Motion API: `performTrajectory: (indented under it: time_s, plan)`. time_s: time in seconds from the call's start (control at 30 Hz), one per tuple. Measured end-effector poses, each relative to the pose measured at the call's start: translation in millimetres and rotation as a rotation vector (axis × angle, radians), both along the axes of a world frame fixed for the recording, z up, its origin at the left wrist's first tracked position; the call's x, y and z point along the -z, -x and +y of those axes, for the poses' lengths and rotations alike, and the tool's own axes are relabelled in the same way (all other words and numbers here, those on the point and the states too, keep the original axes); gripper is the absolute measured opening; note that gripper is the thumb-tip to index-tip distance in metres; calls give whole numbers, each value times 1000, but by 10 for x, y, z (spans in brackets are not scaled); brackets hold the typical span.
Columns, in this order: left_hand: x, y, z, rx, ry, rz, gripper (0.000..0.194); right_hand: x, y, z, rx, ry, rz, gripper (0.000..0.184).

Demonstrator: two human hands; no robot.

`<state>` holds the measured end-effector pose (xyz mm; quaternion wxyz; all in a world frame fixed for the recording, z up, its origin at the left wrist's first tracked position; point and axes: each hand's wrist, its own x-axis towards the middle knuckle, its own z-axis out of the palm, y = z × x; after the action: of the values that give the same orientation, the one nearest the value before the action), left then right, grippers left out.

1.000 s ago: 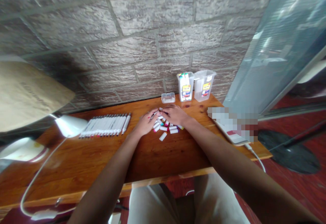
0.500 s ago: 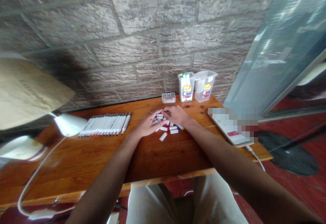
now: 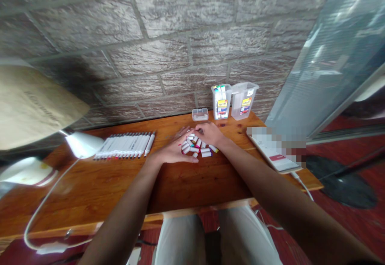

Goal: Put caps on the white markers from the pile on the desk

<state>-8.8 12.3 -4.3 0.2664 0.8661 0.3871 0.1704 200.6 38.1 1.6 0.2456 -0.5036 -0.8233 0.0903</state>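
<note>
A heap of short white marker caps [image 3: 199, 143] with coloured ends lies on the wooden desk between my two hands. My left hand [image 3: 175, 149] is spread along the heap's left side, its thumb stretched out in front of the nearest caps. It touches the caps and is open, not gripping any. My right hand [image 3: 211, 133] cups the far right side of the heap with bent fingers, its fingertips near those of my left hand. I see nothing held in it, though its fingertips are partly hidden. To the left, a row of capless white markers [image 3: 124, 145] lies side by side.
A small clear box [image 3: 200, 115] stands at the back by a clear container of markers [image 3: 221, 102] and another clear container [image 3: 244, 102]. A tablet-like device [image 3: 276, 152] with a cable lies right. A lamp [image 3: 84, 144] and a white cup [image 3: 28, 172] are left.
My left thumb has swung out toward me around the near caps, and the loose front cap now sits closer to the heap. The caps have been pushed together.
</note>
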Motion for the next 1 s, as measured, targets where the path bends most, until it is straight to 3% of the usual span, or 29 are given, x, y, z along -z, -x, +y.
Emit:
performTrajectory:
  time_s: [0.3,0.53,0.73,1.0]
  plan:
    - [7,-60,-30,-2,-72,-111,95,19,10,11,19,-25,23,26]
    - [128,-30,41,-19,-101,-100,94,60,-4,48,0,-36,37,26]
    - [34,-112,-48,-54,-184,-49,91,37,1,28,19,-29,8,24]
    - [37,-297,-136,-51,-245,54,122,15,-4,34,12,-10,-6,20]
